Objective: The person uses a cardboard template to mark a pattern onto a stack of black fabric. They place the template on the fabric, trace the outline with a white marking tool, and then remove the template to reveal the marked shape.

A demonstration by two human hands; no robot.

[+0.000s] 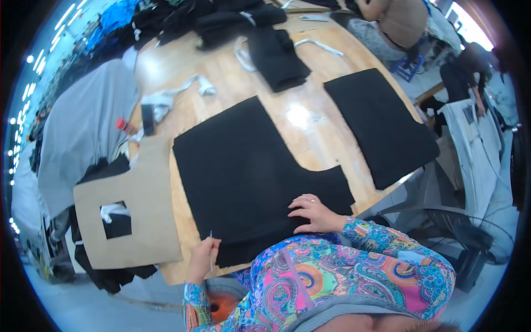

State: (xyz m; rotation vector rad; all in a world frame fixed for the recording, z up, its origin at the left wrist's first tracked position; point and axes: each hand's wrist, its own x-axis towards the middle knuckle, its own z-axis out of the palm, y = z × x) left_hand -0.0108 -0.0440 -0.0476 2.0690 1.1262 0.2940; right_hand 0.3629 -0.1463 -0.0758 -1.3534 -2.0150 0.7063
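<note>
A large black cut fabric panel (238, 160), with a curved notch on its right side, lies flat on the wooden table (310, 133) in front of me. At its near left corner my left hand (203, 258) is closed around a slim, pale, pen-like stick (211, 234), tip pointing up; its exact kind is too small to tell. My right hand (316, 214) rests on the panel near its front edge, fingers spread and holding nothing. To the left lies a beige pattern board (149, 221) with a square cut-out.
Another black panel (381, 122) lies on the right. Folded black fabric (276, 58), white strips (191, 83) and a red-capped item (123, 125) sit farther back. Grey cloth (88, 127) drapes at left. A floor fan (481, 238) stands at right; other people (404, 22) work beyond.
</note>
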